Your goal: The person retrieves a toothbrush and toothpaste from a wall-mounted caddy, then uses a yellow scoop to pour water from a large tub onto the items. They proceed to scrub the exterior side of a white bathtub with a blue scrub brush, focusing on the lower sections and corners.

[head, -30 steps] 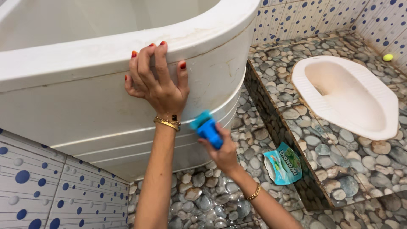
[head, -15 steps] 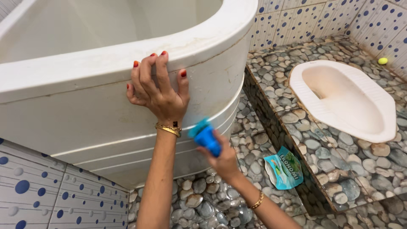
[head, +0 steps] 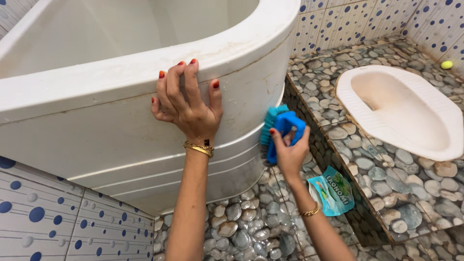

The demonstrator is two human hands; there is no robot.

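A big white corner bathtub (head: 96, 140) fills the upper left of the head view. My left hand (head: 186, 104) lies flat against its curved outer wall just under the rim, fingers spread upward. My right hand (head: 289, 150) grips a blue scrub brush (head: 281, 129) by its handle. The teal bristles press against the tub's front wall to the right of my left hand. Both wrists wear gold bracelets.
A white squat toilet pan (head: 406, 113) sits in a raised pebble-tiled platform (head: 338, 140) on the right. A teal cleaner pouch (head: 333, 191) lies on the pebble floor (head: 241, 227) by the step. A small yellow ball (head: 446, 65) rests far right. Blue-dotted wall tiles (head: 48, 222) surround the room.
My right hand has lifted the brush up and to the right along the tub wall. My left hand has stayed on the tub under the rim.
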